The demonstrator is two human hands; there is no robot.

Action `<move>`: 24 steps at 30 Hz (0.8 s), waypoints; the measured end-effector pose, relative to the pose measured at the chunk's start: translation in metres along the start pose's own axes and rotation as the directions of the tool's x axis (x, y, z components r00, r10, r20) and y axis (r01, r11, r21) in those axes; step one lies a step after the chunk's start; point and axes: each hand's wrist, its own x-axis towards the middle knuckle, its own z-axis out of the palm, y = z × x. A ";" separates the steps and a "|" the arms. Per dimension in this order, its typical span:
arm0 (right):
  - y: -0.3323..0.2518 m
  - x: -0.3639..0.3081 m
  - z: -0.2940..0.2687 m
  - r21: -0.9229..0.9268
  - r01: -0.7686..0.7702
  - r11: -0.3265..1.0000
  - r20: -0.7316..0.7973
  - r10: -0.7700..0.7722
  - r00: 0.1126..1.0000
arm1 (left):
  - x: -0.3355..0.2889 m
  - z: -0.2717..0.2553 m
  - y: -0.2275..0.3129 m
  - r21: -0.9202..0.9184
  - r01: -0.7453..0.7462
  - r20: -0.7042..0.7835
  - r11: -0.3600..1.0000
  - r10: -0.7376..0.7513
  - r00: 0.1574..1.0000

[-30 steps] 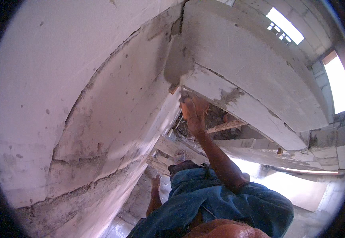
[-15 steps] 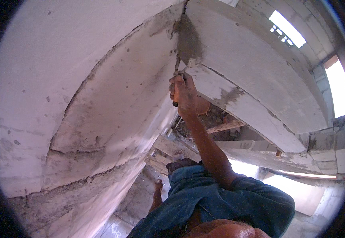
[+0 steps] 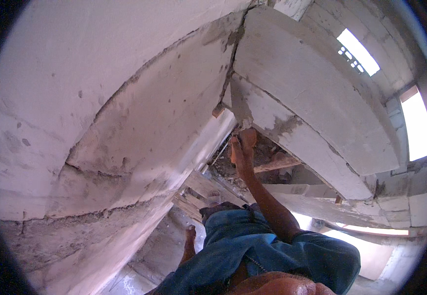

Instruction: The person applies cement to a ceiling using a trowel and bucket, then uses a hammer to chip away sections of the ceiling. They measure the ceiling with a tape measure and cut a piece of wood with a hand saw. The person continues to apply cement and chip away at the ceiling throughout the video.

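Note:
My right hand (image 3: 243,156) is closed around the orange handle of a trowel, its arm stretched up in the middle of the view. The trowel's grey, tapering blade (image 3: 242,104) points upward, beside the joint where the pale wall on the left meets the pale slab (image 3: 292,128) on the right. Wet-looking grey mortar seems to coat the blade. A dark open crack (image 3: 232,64) runs up that joint above the blade. Low on the left is my left hand (image 3: 190,232), beside my body; its fingers are too small and blurred to read.
A small reddish block (image 3: 218,109) sits at the joint's lower end. Wooden boards (image 3: 201,184) and a rough plank (image 3: 277,163) lie below, over rubble. Bright window openings (image 3: 416,123) are at the right. Long cracks cross the left wall (image 3: 140,98).
My right hand has come down with the trowel, away from the upper joint. The crack that the blade covered now shows, and so does the reddish block. The view has shifted slightly.

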 end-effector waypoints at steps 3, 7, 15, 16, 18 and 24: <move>-0.006 -0.003 -0.001 -0.120 0.093 0.988 -0.030 -0.097 0.995 | -0.003 0.007 -0.005 0.145 -0.174 -0.019 0.974 0.179 0.984; 0.044 -0.005 -0.045 -0.490 0.255 0.833 0.102 -0.236 0.966 | 0.019 0.009 -0.008 -0.110 0.162 0.027 0.981 -0.160 0.987; 0.020 -0.035 -0.058 -0.450 -0.113 0.886 0.117 0.184 0.976 | 0.044 0.014 0.024 -0.037 0.291 0.081 0.956 -0.287 0.954; -0.003 -0.027 -0.041 -0.447 -0.154 0.881 0.126 0.233 0.964 | 0.050 0.020 0.025 -0.066 0.270 0.122 0.961 -0.260 0.958; -0.007 -0.012 -0.027 -0.497 -0.063 0.865 0.116 0.139 0.983 | 0.047 0.026 0.017 -0.177 0.308 0.045 0.935 -0.305 0.951; -0.009 -0.003 -0.018 -0.725 0.241 0.645 0.202 -0.135 0.970 | 0.049 0.014 0.017 -0.198 0.219 0.045 0.955 -0.215 0.976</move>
